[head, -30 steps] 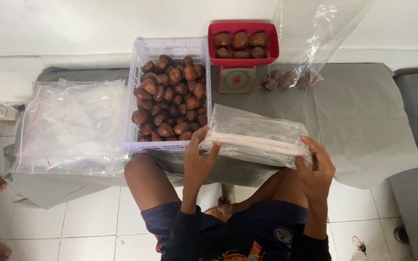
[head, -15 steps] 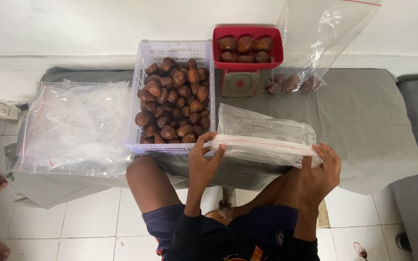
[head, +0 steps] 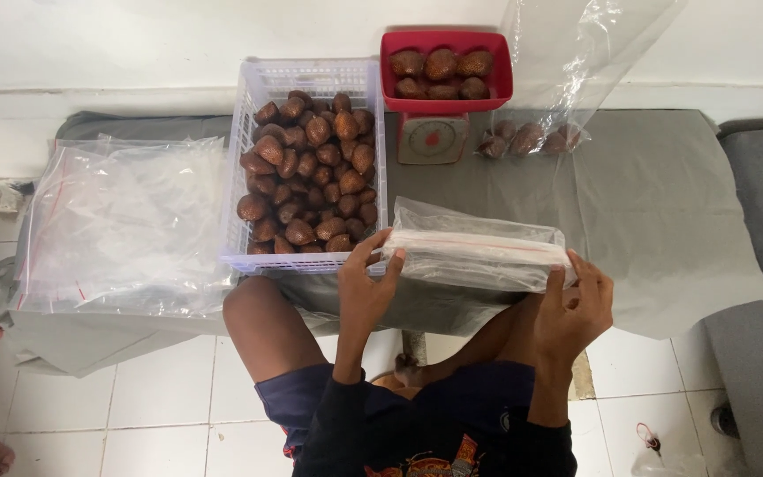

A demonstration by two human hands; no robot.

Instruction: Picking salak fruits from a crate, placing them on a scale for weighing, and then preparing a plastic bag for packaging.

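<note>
Both hands lifted slightly vs a sec ago: left hand point(head: 366, 287) & right hand point(head: 576, 309) pinch the clear bag point(head: 474, 252) ends, mouth spreading beside fruit basket point(head: 306, 168).

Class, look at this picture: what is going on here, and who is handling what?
A seated person holds a clear plastic bag by its two ends, the left hand at one end and the right hand at the other, just above the grey-covered table. Beside it stands a white basket full of brown scaly fruits. Behind sits a small scale with a red tray of the same fruits, and another bag holding a few. A pile of empty bags lies to the left.
</note>
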